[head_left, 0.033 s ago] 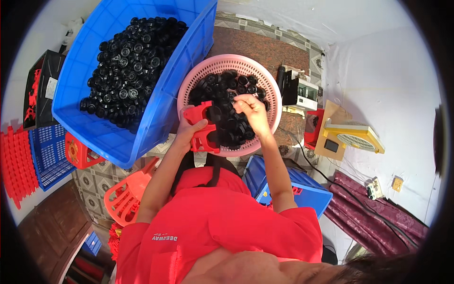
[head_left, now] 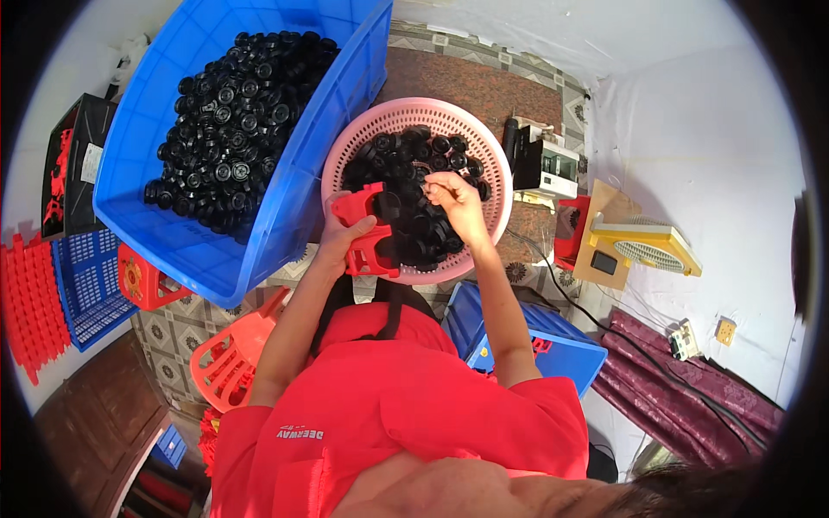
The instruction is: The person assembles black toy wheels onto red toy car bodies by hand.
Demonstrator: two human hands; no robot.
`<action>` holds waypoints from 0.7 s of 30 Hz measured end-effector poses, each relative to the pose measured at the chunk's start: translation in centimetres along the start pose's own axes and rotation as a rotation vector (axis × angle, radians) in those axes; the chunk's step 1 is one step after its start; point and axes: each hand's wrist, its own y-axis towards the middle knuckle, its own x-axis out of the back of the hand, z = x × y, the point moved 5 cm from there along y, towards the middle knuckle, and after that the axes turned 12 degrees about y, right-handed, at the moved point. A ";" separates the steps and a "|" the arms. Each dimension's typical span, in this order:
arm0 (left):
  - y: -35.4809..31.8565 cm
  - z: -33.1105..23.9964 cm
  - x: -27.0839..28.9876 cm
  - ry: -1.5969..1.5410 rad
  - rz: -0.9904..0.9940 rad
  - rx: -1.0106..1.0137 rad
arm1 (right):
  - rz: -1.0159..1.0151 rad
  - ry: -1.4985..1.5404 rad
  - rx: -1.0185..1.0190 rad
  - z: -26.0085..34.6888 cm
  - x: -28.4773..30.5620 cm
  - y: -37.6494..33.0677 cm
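Note:
My left hand (head_left: pixel 335 235) grips a red plastic frame piece (head_left: pixel 370 252) at the near rim of a round pink perforated basket (head_left: pixel 414 112). The basket holds a heap of small black wheels (head_left: pixel 413 154). My right hand (head_left: pixel 455 203) is inside the basket, its fingertips pinched on one black wheel just right of the red piece. A big blue bin (head_left: pixel 302 203) to the left, tilted toward me, is filled with many more black wheels (head_left: pixel 229 121).
A red plastic basket (head_left: pixel 226 361) and a blue crate (head_left: pixel 522 338) sit by my knees. Left are a small red crate (head_left: pixel 145 278), blue perforated trays (head_left: pixel 86 281) and red stacked parts (head_left: pixel 30 302). Right stand a black-and-white device (head_left: pixel 542 160) and a yellow-framed object (head_left: pixel 643 240).

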 end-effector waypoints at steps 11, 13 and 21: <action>-1.1 -0.1 2.5 -0.080 -0.052 0.015 | 0.050 -0.876 0.022 -13.2 2.7 4.9; -1.1 0.0 3.0 -0.045 -0.107 -0.022 | -0.025 -0.987 0.011 -11.6 1.5 5.5; 0.0 -0.9 1.8 -0.014 -0.100 -0.051 | 0.213 0.192 -0.047 2.1 -5.9 -1.5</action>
